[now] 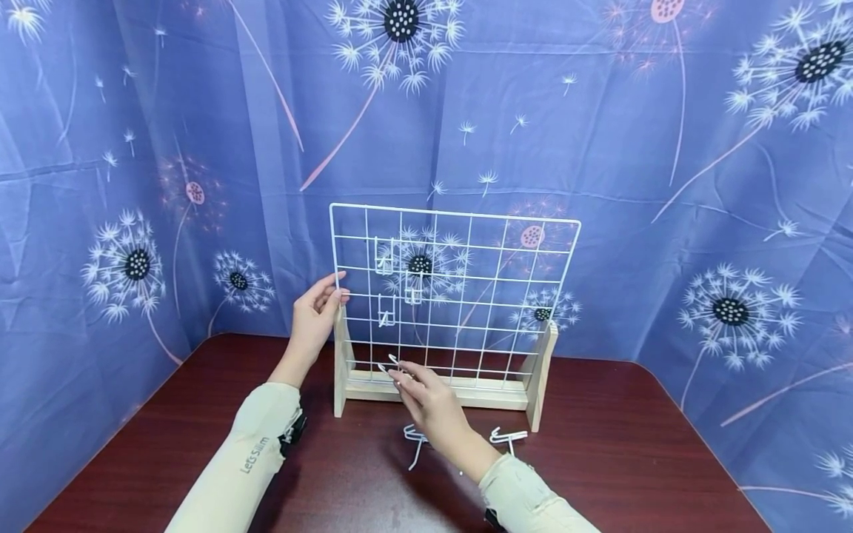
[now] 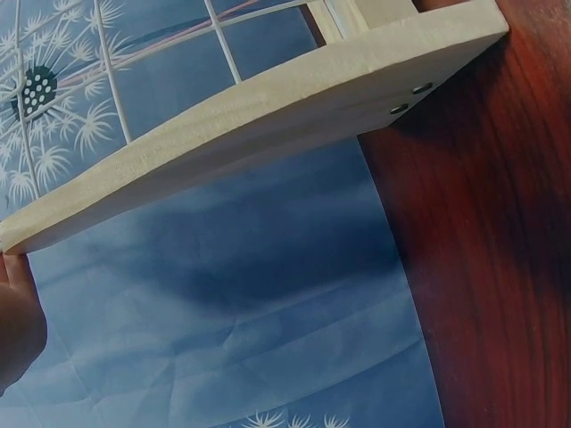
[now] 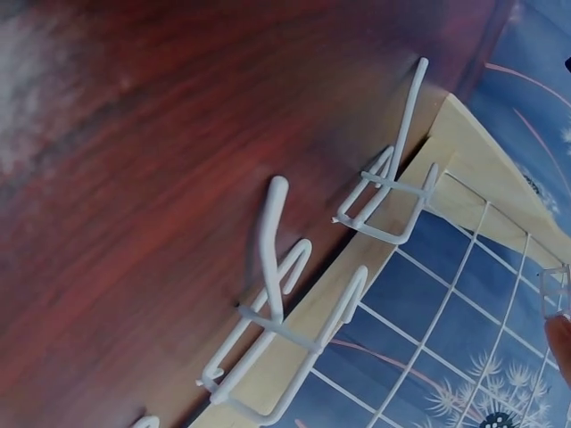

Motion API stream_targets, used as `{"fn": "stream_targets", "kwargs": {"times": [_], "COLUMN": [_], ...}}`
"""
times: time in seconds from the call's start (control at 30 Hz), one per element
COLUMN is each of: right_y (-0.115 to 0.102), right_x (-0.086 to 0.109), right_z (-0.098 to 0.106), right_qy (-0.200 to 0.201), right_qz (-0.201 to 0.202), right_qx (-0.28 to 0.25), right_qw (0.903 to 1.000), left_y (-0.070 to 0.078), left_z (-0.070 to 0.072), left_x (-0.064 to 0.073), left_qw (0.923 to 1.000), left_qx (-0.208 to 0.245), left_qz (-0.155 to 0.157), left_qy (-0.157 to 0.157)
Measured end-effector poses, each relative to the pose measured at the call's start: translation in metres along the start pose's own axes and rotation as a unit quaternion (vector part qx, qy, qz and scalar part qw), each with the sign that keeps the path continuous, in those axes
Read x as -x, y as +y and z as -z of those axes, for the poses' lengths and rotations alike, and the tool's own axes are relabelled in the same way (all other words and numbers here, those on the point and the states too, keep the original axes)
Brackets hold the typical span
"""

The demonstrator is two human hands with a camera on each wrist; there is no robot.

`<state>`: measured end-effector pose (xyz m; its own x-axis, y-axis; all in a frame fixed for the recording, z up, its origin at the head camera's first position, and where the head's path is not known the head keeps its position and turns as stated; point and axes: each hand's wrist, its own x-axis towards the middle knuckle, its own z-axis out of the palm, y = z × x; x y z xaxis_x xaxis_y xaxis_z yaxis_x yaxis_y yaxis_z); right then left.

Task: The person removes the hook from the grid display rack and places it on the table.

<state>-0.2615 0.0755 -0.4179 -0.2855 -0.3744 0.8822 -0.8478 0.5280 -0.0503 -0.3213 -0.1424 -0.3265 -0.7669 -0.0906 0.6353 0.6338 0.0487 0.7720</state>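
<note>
A white wire grid panel [image 1: 480,281] stands upright in a wooden stand [image 1: 433,392]. My left hand [image 1: 316,314] grips the panel's left edge just above the stand's side post; in the left wrist view part of this hand [image 2: 18,316] shows at the post's end. Between the fingers of my right hand [image 1: 433,403] is a white wire hook [image 1: 393,360], pinched in front of the lower left of the grid. A fingertip [image 3: 560,343] and part of that hook [image 3: 554,290] appear at the right wrist view's edge. Three white hooks [image 1: 384,259] hang on the grid's left part.
On the dark red table [image 1: 600,459], in front of the stand, lie a hook [image 1: 415,438] partly behind my right hand and another hook [image 1: 509,437] to its right. A blue dandelion-print curtain [image 1: 566,133] surrounds the table at the back and sides.
</note>
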Motion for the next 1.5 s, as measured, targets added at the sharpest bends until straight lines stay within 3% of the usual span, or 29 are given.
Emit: {"fn": "stream_targets", "kwargs": {"times": [0.2, 0.43, 0.57, 1.13, 1.37, 1.5], "right_y": [0.001, 0.0, 0.0, -0.004, -0.005, -0.005], "right_x": [0.002, 0.004, 0.005, 0.009, 0.012, 0.012], "right_z": [-0.001, -0.002, -0.002, -0.008, -0.012, -0.013], "right_qy": [-0.011, -0.043, -0.06, -0.148, -0.165, -0.192], "right_qz": [0.02, 0.023, 0.028, 0.108, 0.133, 0.139], "right_qx": [0.013, 0.022, 0.038, 0.077, 0.104, 0.12], "right_qw": [0.9997, 0.9986, 0.9971, 0.98, 0.9718, 0.9639], "left_y": [-0.002, -0.029, -0.033, -0.032, -0.005, -0.006], "left_z": [0.0, 0.002, 0.002, 0.003, 0.001, 0.0], "left_x": [-0.001, -0.007, -0.007, -0.007, -0.001, -0.001], "left_qw": [1.0, 0.9999, 0.9998, 0.9998, 1.0, 0.9999], "left_qx": [-0.004, -0.002, -0.008, 0.005, 0.004, 0.004], "left_qz": [0.003, -0.007, -0.013, -0.014, -0.007, -0.012], "left_qy": [0.002, 0.015, 0.016, 0.014, 0.0, 0.002]}}
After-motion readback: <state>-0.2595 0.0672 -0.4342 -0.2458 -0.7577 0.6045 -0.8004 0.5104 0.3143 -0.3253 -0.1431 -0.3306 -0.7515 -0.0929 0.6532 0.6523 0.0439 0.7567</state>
